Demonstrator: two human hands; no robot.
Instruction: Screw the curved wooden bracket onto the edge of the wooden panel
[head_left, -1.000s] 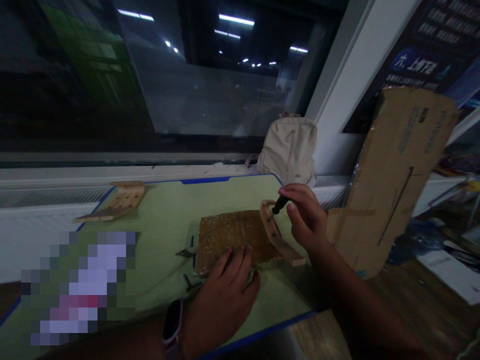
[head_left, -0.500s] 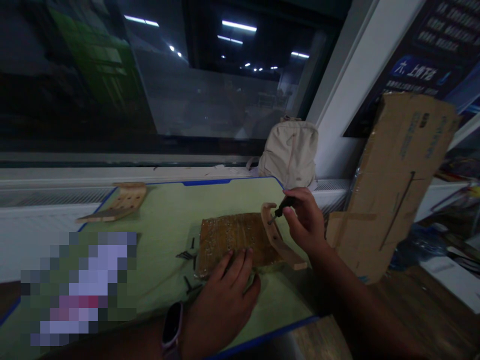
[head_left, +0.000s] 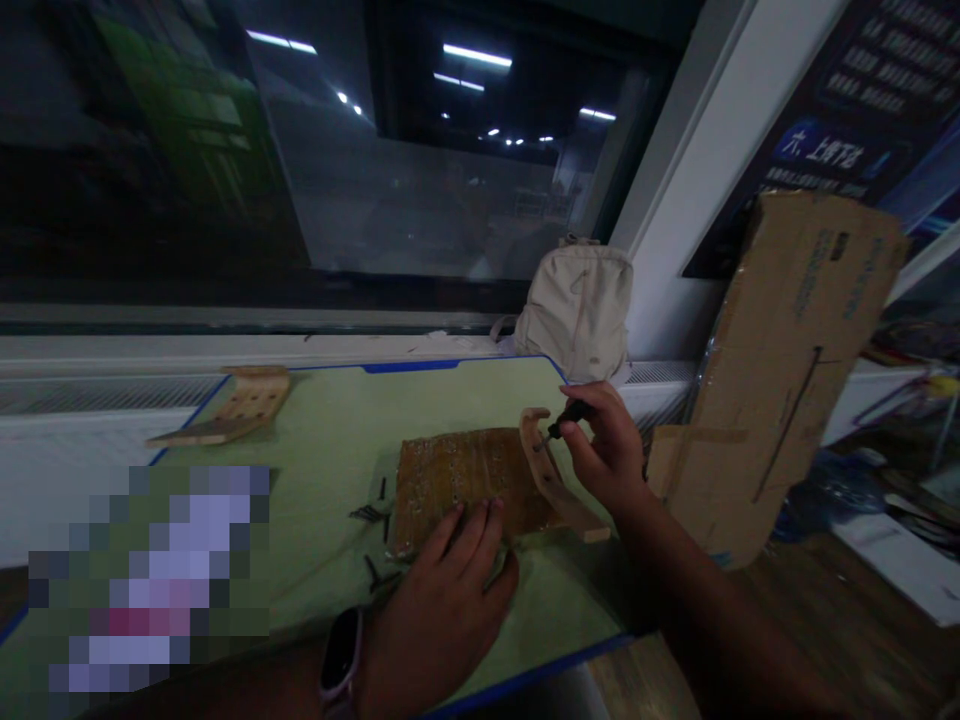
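The small black-handled screwdriver (head_left: pixel 564 416), clamped in the fingers of the right hand (head_left: pixel 609 452) against the curved pale wooden strip (head_left: pixel 553 482) on the green bench (head_left: pixel 330 430), could slip off if that strip rocks, since the left hand (head_left: pixel 442 600), fingers flat and spread, pins only the brown perforated wooden panel (head_left: pixel 457 472) beside it.

small dark tool (head_left: pixel 564 417) touches curved wooden strip (head_left: pixel 556 488) standing along flat brown board (head_left: pixel 461 468).

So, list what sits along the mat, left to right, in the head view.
Wood piece → screws → panel → right hand gripping the screwdriver → box.
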